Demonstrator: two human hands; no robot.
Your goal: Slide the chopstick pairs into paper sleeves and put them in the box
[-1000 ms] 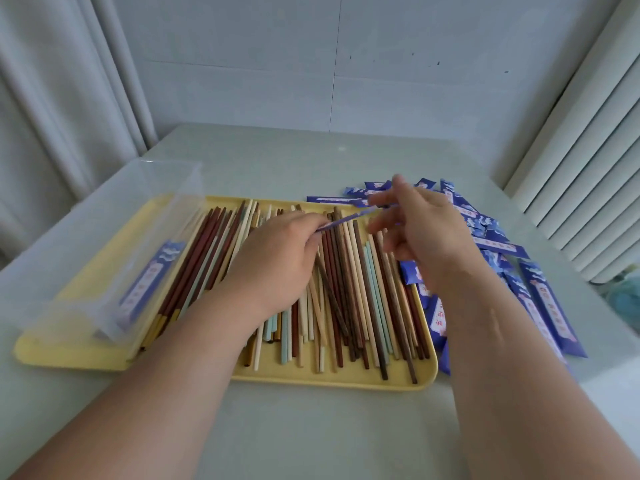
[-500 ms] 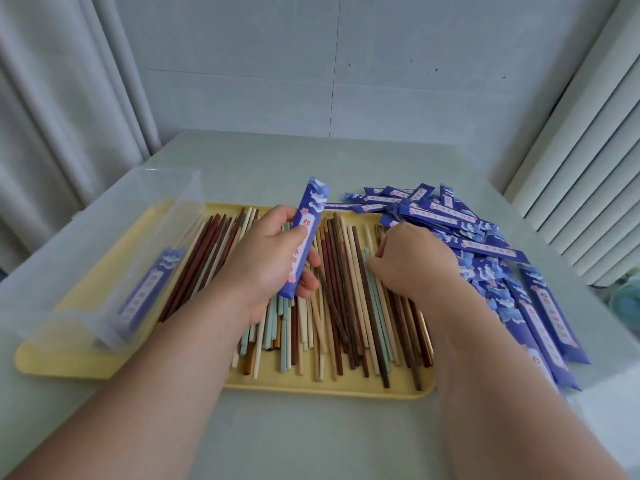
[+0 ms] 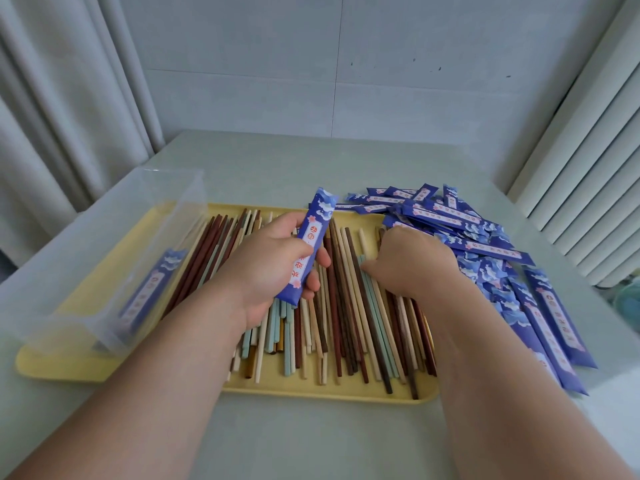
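Items in view: one tray, one box, two hands.

1. Tray (image 3: pixel 311 389): yellow, rectangular, with rounded corners and a low rim. It rests on a pale grey-green table (image 3: pixel 311 441).
2. Loose chopsticks (image 3: pixel 349 306): slim straight sticks lying roughly parallel across the tray. They overlap too much to give a count. There are five colours: dark brown, red-brown, tan, cream and pale teal.
3. Box (image 3: pixel 79 299): one, of clear plastic and rectangular, seated on the tray's left end. One packed sleeve (image 3: pixel 152 289) lies inside, seen through the wall.
4. Sleeve pile (image 3: pixel 485 247): flat blue printed paper sleeves on the table just right of the tray. They are heaped and cannot be counted exactly.
5. Left hand (image 3: pixel 273 268): thumb and fingers are wrapped around one held sleeve (image 3: pixel 311 247). The sleeve is blue with a white label strip, tilted nearly upright above the chopsticks.
6. Right hand (image 3: pixel 412 261): palm down on the chopsticks, with the thumb extended. The fingers are tucked beneath, so whether they pinch a stick cannot be told.
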